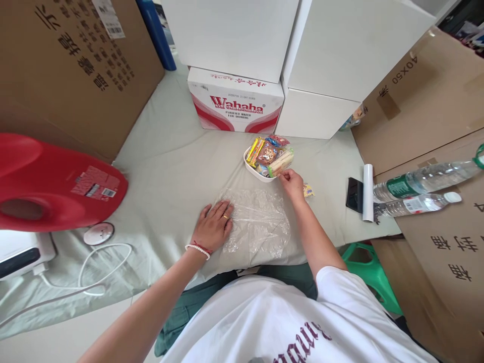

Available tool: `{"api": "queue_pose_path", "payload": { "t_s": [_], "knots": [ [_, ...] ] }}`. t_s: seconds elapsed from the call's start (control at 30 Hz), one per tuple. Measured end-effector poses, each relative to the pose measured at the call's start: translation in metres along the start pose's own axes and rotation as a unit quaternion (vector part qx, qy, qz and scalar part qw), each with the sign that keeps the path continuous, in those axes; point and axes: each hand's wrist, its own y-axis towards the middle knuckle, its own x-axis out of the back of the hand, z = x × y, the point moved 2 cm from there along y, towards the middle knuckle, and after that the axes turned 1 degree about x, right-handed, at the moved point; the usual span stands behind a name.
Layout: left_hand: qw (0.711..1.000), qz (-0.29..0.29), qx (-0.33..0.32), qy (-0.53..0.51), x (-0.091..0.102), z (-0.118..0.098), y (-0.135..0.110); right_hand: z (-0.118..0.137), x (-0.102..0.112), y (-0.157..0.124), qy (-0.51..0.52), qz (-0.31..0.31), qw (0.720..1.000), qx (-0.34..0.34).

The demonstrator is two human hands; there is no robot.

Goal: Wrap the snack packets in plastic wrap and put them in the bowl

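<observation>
My left hand (pixel 215 224) lies flat on the cloth, its fingertips touching the left edge of a clear, crinkled plastic bag (pixel 260 222). Beyond the bag stands a small white bowl (pixel 257 174) heaped with several wrapped snacks. Among them are yellow stick packets (pixel 255 151), a brown cookie packet (pixel 267 153) and a pale packet with green ends (pixel 281 162). At the bowl's near right edge my right hand (pixel 292 184) has its fingers pinched together. I cannot tell whether they grip the rim or the pale packet. A small yellow packet (pixel 308 190) lies just right of that hand.
White boxes (pixel 234 35) and a Wahaha carton (pixel 236 101) stand behind the bowl. On the left are a red jug (pixel 56 186) and a white cable (pixel 81 272). On the right lie a phone (pixel 354 195), a white roll (pixel 367 192) and plastic bottles (pixel 434 176).
</observation>
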Motion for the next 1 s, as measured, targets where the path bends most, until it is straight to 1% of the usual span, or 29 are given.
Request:
{"api": "queue_pose_path", "payload": {
  "t_s": [0.13, 0.2, 0.33, 0.43, 0.47, 0.53, 0.63, 0.7, 0.83, 1.0],
  "knots": [
    [1.000, -0.003, 0.002, -0.009, 0.001, -0.001, 0.000, -0.002, 0.007, -0.011, 0.030, -0.005, 1.000, 0.005],
    [1.000, -0.003, 0.003, -0.008, 0.001, -0.001, 0.000, 0.000, 0.013, -0.015, 0.019, -0.031, 0.999, 0.021],
    [1.000, 0.001, 0.002, -0.003, 0.001, -0.002, 0.000, 0.011, 0.025, -0.012, -0.036, -0.115, 0.986, 0.111],
    [1.000, 0.000, -0.001, 0.000, 0.001, -0.003, -0.001, 0.022, 0.029, 0.000, -0.078, -0.142, 0.970, 0.180],
    [1.000, -0.001, -0.001, 0.000, 0.001, -0.003, -0.001, 0.025, 0.028, 0.005, -0.093, -0.139, 0.966, 0.197],
    [1.000, -0.001, 0.000, -0.005, 0.001, -0.003, -0.001, 0.030, 0.023, 0.017, -0.122, -0.107, 0.963, 0.216],
    [1.000, -0.002, 0.003, -0.014, 0.002, -0.003, -0.001, 0.035, 0.012, 0.031, -0.159, -0.035, 0.963, 0.216],
    [1.000, -0.002, 0.004, -0.018, 0.002, -0.003, 0.000, 0.037, 0.005, 0.033, -0.184, -0.010, 0.959, 0.216],
    [1.000, -0.005, 0.006, -0.020, 0.002, -0.003, 0.000, 0.035, -0.001, 0.029, -0.218, 0.003, 0.950, 0.225],
    [1.000, -0.003, 0.003, -0.017, 0.001, -0.002, -0.001, 0.026, 0.001, 0.021, -0.208, 0.003, 0.944, 0.257]
  ]
}}
